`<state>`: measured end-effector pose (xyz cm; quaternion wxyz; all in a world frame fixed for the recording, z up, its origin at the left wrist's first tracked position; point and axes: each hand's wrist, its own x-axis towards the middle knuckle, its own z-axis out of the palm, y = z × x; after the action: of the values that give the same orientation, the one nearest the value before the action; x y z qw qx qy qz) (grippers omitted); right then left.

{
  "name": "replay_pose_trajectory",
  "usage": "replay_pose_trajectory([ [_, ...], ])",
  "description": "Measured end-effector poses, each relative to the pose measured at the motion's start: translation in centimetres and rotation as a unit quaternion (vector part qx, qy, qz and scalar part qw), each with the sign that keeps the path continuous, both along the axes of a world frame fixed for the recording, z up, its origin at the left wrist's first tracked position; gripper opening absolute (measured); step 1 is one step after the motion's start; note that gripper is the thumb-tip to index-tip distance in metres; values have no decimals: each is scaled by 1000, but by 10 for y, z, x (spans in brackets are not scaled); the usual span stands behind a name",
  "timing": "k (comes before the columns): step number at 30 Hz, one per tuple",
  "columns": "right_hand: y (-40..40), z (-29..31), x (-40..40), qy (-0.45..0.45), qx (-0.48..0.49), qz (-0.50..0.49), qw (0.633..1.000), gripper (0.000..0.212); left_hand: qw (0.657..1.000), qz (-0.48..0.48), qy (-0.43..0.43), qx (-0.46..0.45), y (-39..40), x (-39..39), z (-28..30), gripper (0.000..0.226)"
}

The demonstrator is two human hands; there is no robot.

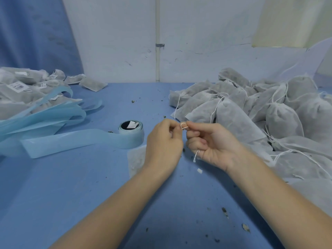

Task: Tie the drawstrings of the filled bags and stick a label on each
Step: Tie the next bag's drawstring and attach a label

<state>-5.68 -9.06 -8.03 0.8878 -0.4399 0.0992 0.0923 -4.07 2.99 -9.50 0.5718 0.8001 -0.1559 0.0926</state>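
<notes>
So both hands are up over the blue table, meeting just right of the label roll. The left hand has its fingers curled in, pinching the white drawstring at the fingertips. The right hand pinches the same little loop from the other side, and a loose end of string hangs out below its curled fingers. The bag that string belongs to is mostly hidden under the left hand, lying flat just below the roll. The roll's pale blue backing strip trails off to the left of it. Well to the right of the roll sits a big pile of filled bags, strings loose. Far left of the roll there's a heap of labelled bags.
</notes>
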Motion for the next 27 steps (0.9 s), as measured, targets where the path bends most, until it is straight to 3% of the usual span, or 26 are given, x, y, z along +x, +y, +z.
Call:
replay_pose_trajectory([
  [5, -1, 5, -2, -14, -23, -18, 999, 8, 969, 65, -237, 27, 2, -11, -3, 18],
  [12, -5, 6, -2, -45, -143, -60, 987, 17, 945, 96, -302, 81, 7, -4, 0, 7],
  [16, -5, 3, -3, -104, -277, -90, 951, 13, 869, 147, -423, 212, 9, 3, -6, 12],
  [17, -6, 2, -3, -118, -310, -93, 939, 18, 863, 155, -426, 222, 8, 3, -7, 9],
  [20, -7, -1, -4, -150, -357, -109, 915, 20, 892, 157, -365, 215, 4, -1, -7, 9],
  [24, 0, -8, -2, -208, -375, -130, 894, 8, 973, 118, -147, 130, -2, -3, 2, 14],
  [27, 10, -14, -1, -243, -348, -125, 897, 10, 987, 101, -71, 98, -2, -1, 6, 7],
])
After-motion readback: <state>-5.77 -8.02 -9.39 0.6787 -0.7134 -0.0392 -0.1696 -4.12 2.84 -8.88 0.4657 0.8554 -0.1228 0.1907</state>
